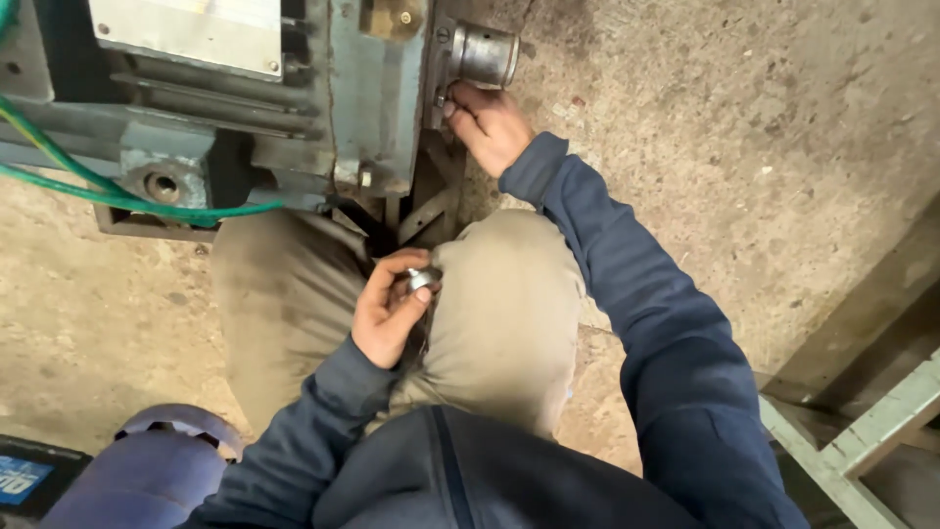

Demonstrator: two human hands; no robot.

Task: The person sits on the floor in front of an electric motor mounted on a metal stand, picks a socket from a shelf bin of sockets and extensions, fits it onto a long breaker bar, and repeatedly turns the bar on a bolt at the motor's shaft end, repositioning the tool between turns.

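Note:
A large blue-grey motor (pixel 245 98) lies on the concrete floor in front of my knees. Its bare steel shaft (pixel 485 56) sticks out at the right end. My right hand (pixel 487 122) reaches up to the end plate just below the shaft, fingertips pinched on a small fastener there; the fastener itself is mostly hidden. My left hand (pixel 389 306) rests on my knee and holds a small shiny metal piece (pixel 423 279) between thumb and fingers.
Green hoses (pixel 117 196) loop across the motor's left side. A pale metal plate (pixel 186 34) sits on top of it. A blue-purple rounded object (pixel 157 460) lies at bottom left. An angled metal frame (pixel 862 431) stands at the right.

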